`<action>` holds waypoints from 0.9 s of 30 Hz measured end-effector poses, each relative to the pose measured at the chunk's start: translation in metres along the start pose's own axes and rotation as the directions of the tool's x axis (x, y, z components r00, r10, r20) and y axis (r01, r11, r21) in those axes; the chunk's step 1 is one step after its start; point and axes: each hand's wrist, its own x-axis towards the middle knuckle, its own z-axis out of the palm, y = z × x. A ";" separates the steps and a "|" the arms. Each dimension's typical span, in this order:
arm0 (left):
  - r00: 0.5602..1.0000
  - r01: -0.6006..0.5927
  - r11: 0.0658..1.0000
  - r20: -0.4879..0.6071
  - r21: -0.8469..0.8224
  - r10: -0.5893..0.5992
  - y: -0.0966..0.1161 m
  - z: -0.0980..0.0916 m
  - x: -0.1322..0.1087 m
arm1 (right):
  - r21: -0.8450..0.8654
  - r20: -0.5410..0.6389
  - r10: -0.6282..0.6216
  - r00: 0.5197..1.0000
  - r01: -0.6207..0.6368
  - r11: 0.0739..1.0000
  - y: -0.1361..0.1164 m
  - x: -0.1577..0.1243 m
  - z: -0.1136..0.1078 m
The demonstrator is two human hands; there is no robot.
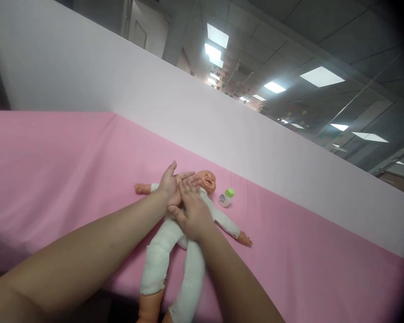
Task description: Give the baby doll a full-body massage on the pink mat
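A baby doll [159, 253] with a white cloth body lies on its back, arms spread to both sides and head toward the wall. My left hand [173, 187] is above the doll's chest, palm turned up and fingers stretched toward its head. Across that palm lies my right hand [195, 211], palm down with its fingers extended, touching the left. Both hands hide most of the doll's torso. To the right of the doll's head is a small clear bottle [226, 198] with a green cap; neither hand touches it.
A pink sheet [289, 255] covers the surface under the doll, with folds at the left. Behind it runs a white partition wall [175, 107], slanting down to the right. Lit ceiling panels [322, 76] show beyond.
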 end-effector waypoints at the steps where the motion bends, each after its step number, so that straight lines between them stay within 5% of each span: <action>1: 1.000 -0.021 1.000 -0.018 0.000 0.021 0.004 -0.002 0.001 | 0.000 0.004 -0.012 1.000 0.012 1.000 0.000 0.000 0.000; 11: 0.985 -0.148 0.987 -0.102 -0.060 0.142 0.030 -0.027 0.020 | 0.071 0.182 -0.186 0.965 0.176 0.982 -0.023 -0.004 -0.007; 16: 0.996 -0.085 0.994 0.027 -0.065 0.087 0.017 -0.011 0.004 | 0.046 0.149 -0.118 0.982 0.112 0.993 -0.025 -0.003 -0.006; 20: 1.000 -0.012 0.999 0.027 -0.033 0.013 0.001 0.003 -0.007 | 0.070 0.112 -0.077 0.991 0.069 0.995 -0.019 -0.004 -0.006; 27: 0.995 0.073 0.997 0.067 0.021 -0.074 -0.008 -0.003 -0.001 | 0.035 0.060 0.068 0.996 -0.071 0.997 -0.017 -0.001 -0.002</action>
